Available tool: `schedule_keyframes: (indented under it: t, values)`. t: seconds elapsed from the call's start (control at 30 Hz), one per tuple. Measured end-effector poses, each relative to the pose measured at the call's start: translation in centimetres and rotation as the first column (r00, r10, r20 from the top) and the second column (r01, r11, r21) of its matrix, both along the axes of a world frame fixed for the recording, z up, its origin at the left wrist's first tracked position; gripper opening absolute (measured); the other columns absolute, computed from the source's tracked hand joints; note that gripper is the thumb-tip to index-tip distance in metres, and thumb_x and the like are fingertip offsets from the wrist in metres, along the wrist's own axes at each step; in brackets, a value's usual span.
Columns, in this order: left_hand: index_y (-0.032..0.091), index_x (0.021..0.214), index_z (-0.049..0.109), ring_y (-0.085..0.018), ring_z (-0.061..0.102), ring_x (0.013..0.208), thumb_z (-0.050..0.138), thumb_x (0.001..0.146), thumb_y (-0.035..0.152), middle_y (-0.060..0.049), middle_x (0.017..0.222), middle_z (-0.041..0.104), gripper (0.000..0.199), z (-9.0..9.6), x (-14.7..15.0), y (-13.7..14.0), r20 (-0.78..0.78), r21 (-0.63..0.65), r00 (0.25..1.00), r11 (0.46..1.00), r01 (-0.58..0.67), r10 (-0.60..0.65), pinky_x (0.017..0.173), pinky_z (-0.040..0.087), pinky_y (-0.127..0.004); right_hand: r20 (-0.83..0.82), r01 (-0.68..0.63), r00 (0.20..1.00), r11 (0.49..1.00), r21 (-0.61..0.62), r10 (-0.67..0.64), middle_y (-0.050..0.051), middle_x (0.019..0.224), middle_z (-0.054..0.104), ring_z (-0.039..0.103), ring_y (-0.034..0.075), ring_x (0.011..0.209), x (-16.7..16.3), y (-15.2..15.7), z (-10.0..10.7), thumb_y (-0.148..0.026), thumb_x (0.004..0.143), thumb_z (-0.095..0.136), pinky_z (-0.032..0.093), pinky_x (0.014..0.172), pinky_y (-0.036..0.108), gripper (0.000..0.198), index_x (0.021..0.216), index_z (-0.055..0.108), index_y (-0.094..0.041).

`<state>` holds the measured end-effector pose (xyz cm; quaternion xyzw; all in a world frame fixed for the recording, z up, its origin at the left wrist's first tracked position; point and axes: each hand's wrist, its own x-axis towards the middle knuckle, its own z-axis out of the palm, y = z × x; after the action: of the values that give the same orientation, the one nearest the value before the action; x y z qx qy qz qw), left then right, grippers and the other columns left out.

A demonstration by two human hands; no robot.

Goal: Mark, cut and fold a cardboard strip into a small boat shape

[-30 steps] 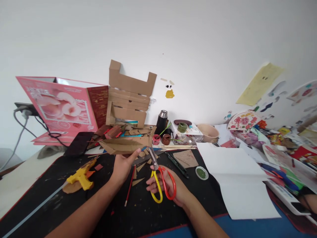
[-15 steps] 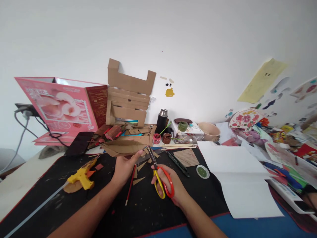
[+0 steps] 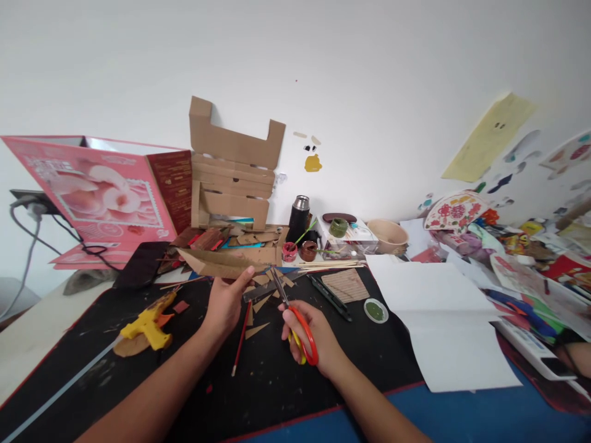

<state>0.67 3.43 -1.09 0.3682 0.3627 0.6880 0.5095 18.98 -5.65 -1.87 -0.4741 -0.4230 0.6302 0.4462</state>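
My left hand [image 3: 228, 303] grips a folded strip of brown cardboard [image 3: 215, 264], its thumb on top near the right end. In my right hand [image 3: 310, 332] is a pair of scissors [image 3: 305, 337] with red and yellow handles, fingers through the loops. The blades point up and away, their tips close to the cardboard's right end; whether they touch it I cannot tell. Under the hands lie small cardboard offcuts [image 3: 257, 331], a red pencil [image 3: 241, 338] and a ruler [image 3: 258, 289] partly covered by scraps.
A yellow glue gun [image 3: 150, 326] lies left, near a phone [image 3: 141, 264] and a pink box [image 3: 106, 197]. Behind stand an opened cardboard box [image 3: 235, 172], a black flask [image 3: 299, 218] and paint jars [image 3: 308, 250]. White paper [image 3: 438, 295] and a green paint lid [image 3: 375, 311] are right.
The view has shifted slightly. The cardboard strip has turned in my left hand, showing more of its inner side. The scissors have rotated, and their yellow loop is now mostly behind the red one.
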Motion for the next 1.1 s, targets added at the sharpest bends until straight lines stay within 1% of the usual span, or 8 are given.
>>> schedule_keyframes:
  t: [0.4,0.47,0.57,0.7,0.8,0.9,1.0,1.1]
  values:
    - [0.016,0.088,0.071,-0.015,0.061,0.071,0.104,0.062,0.046,-0.001,0.083,0.071,0.051,-0.4,-0.1,0.1,-0.064,-0.025,0.997,0.999,0.041,-0.043,0.065,0.05,-0.026,-0.006,-0.015,1.0,1.0,-0.007,0.015,-0.004,0.063,0.068,0.053,0.01,0.032,0.0,-0.6,-0.1,-0.089,0.07,0.084,0.038,0.029,0.019,0.091,0.118,0.068,-0.013]
    - [0.017,0.088,0.072,-0.017,0.065,0.075,0.104,0.063,0.045,-0.001,0.083,0.072,0.05,-0.3,-0.2,0.1,-0.091,-0.022,0.995,0.999,0.049,-0.051,0.069,0.053,-0.028,-0.007,-0.015,1.0,1.0,-0.016,0.014,-0.004,0.062,0.068,0.053,0.01,0.032,0.0,-0.6,0.0,-0.089,0.069,0.084,0.038,0.029,0.019,0.092,0.117,0.068,-0.013]
    - [0.018,0.098,0.074,-0.023,0.072,0.086,0.105,0.061,0.043,-0.002,0.087,0.075,0.055,-0.2,-0.3,-0.1,-0.12,-0.021,0.991,0.998,0.06,-0.062,0.082,0.058,-0.033,0.001,-0.013,1.0,1.0,-0.02,0.013,-0.004,0.061,0.067,0.053,0.01,0.033,0.0,-0.6,0.0,-0.089,0.068,0.084,0.039,0.029,0.018,0.092,0.116,0.067,-0.013]
    - [0.019,0.108,0.075,-0.032,0.078,0.099,0.104,0.061,0.049,-0.006,0.093,0.081,0.062,0.2,-0.4,-0.4,-0.216,-0.016,0.973,0.997,0.074,-0.076,0.092,0.061,-0.043,0.026,-0.016,1.0,1.0,-0.024,0.017,-0.005,0.061,0.067,0.053,0.01,0.033,-0.1,-0.6,-0.1,-0.09,0.069,0.083,0.039,0.03,0.019,0.09,0.115,0.068,-0.014]
    - [0.021,0.099,0.077,-0.037,0.079,0.101,0.103,0.063,0.051,-0.01,0.096,0.083,0.054,0.5,-0.5,-0.9,-0.352,0.027,0.932,0.995,0.098,-0.083,0.095,0.062,-0.048,0.031,-0.012,0.999,1.0,-0.02,0.012,-0.005,0.06,0.067,0.052,0.01,0.033,-0.1,-0.6,-0.3,-0.089,0.071,0.082,0.039,0.03,0.019,0.088,0.115,0.068,-0.015]
    - [0.023,0.09,0.078,-0.039,0.079,0.098,0.102,0.063,0.05,-0.01,0.09,0.084,0.044,0.7,-0.4,-1.2,-0.454,0.066,0.888,0.991,0.114,-0.071,0.097,0.062,-0.052,0.035,-0.005,0.999,1.0,-0.021,0.006,-0.006,0.059,0.066,0.052,0.01,0.033,-0.2,-0.6,-0.4,-0.088,0.073,0.081,0.039,0.031,0.019,0.085,0.114,0.067,-0.015]
    - [0.024,0.091,0.079,-0.039,0.079,0.097,0.102,0.064,0.047,-0.009,0.085,0.082,0.043,0.6,-0.4,-1.4,-0.453,0.082,0.89,0.991,0.103,-0.055,0.099,0.062,-0.053,0.041,0.002,0.999,1.0,-0.026,-0.001,-0.007,0.058,0.064,0.051,0.01,0.032,-0.3,-0.6,-0.4,-0.088,0.073,0.081,0.038,0.03,0.018,0.081,0.109,0.066,-0.017]
    - [0.023,0.091,0.079,-0.039,0.079,0.098,0.099,0.067,0.049,-0.011,0.089,0.084,0.041,0.4,-0.3,-1.4,-0.465,0.083,0.883,0.99,0.117,-0.065,0.1,0.061,-0.053,0.056,0.01,0.998,0.999,-0.039,-0.008,-0.009,0.054,0.06,0.047,0.009,0.029,-0.5,-0.7,-0.4,-0.089,0.072,0.081,0.035,0.028,0.018,0.079,0.102,0.064,-0.019]
